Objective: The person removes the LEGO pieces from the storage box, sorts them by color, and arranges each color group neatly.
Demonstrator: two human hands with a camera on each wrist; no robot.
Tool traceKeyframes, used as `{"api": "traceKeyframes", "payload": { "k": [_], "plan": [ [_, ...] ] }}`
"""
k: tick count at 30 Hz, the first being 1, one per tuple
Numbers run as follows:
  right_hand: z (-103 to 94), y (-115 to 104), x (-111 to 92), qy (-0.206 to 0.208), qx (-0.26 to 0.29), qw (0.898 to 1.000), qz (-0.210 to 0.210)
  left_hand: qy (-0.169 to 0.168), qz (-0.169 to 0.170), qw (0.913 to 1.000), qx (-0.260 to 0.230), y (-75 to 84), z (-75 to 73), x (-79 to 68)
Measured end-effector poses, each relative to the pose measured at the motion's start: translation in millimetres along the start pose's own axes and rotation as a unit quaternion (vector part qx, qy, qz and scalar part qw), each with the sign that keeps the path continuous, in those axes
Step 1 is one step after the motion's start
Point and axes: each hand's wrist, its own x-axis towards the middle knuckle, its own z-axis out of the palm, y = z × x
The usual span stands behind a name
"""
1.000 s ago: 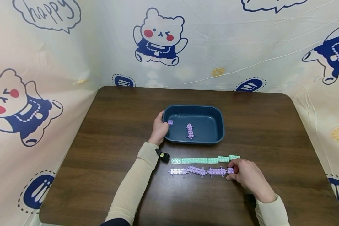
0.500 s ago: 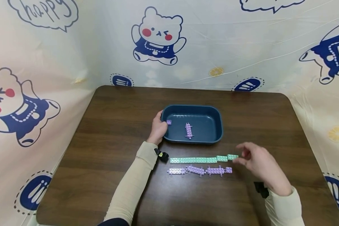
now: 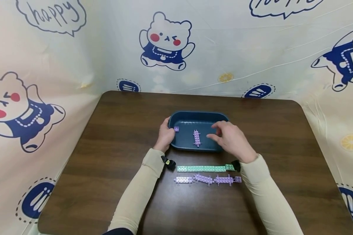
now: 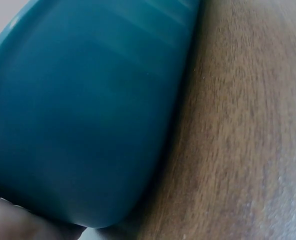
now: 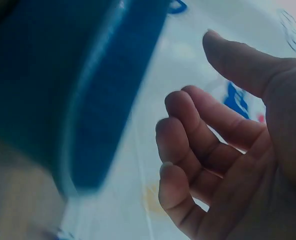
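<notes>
My left hand (image 3: 164, 135) grips the left end of a dark blue tray (image 3: 182, 143), its thumb over the rim. In the left wrist view the tray's outer wall (image 4: 88, 110) fills much of the picture. Inside lie a small purple building brick (image 3: 176, 129), beside the left thumb, and a longer purple brick piece (image 3: 196, 138) with side pegs. Over the tray's right part hovers my right hand (image 3: 233, 138), its thumb and fingers apart. The right wrist view shows nothing between those fingers (image 5: 173, 140), with the tray rim close by.
On the brown table (image 3: 129, 117), a row of green bricks (image 3: 200, 168) lies in front of the tray. Its right end is hidden by the right wrist strap (image 3: 236, 165). Nearer me runs a row of purple brick pieces (image 3: 204, 178), slightly crooked.
My right hand has let go of the small purple brick at the right end of the purple row, then moved up and left over the tray. My left hand keeps its grip.
</notes>
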Motion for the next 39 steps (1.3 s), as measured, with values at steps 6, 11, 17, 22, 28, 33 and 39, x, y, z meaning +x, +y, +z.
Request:
{"api": "traceKeyframes", "payload": {
  "k": [6,11,17,22,28,33,39],
  "plan": [
    [40.9,-2,22,-0.020,-0.005,1.000,0.020,0.006,0.000,1.0000,0.006,-1.5,-1.3,-0.1],
    [59.8,-1,30,-0.038,-0.017,0.997,0.057,0.004,-0.003,1.0000,0.008,-1.5,-1.6,0.2],
    [66.6,2,34,-0.065,-0.020,0.995,0.077,0.007,0.020,0.9997,-0.008,-4.1,-2.1,0.4],
    [67.7,4,36,-0.081,-0.010,0.993,0.085,0.009,0.028,0.9995,-0.015,-3.5,-1.7,-0.1],
    [66.1,7,37,-0.108,0.020,0.989,0.102,0.006,0.015,0.9998,-0.013,-3.3,-0.3,0.6],
    [65.2,9,36,-0.108,0.016,0.990,0.089,0.006,0.015,0.9997,-0.018,-3.9,0.2,1.5],
    [64.7,9,38,-0.105,0.012,0.990,0.093,0.004,0.014,0.9997,-0.017,-3.0,-0.4,1.3]
  ]
}}
